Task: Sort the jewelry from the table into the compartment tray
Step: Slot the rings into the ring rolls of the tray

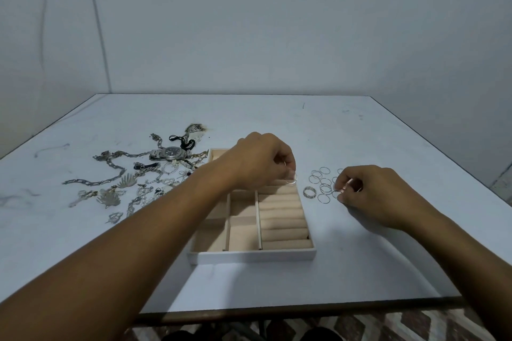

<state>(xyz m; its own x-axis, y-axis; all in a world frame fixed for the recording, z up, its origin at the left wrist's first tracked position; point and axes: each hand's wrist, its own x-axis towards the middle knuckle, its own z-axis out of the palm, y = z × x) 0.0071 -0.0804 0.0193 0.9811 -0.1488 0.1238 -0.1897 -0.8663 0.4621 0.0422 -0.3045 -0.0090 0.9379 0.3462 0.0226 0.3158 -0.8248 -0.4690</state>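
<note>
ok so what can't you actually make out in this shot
All in the head view:
Far end of the tray: mostly covered by the left hand and its forearm.
Loose rings: some hidden behind the right hand, so no count.
Piece in the right hand's grip: too small and blurred; probably a ring.
Jewelry pile: tangled, too small to tell pieces apart.

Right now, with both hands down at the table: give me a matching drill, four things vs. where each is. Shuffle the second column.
1. wristwatch
2. left hand
3. right hand
4. wide ring

A. on the table, between the tray and the loose rings
B. pinches a thin ring over the tray's padded rolls
C. in the jewelry pile, left of the tray
D. pinches at the loose rings, right of the tray

Pairs: 1-C, 2-B, 3-D, 4-A
</note>
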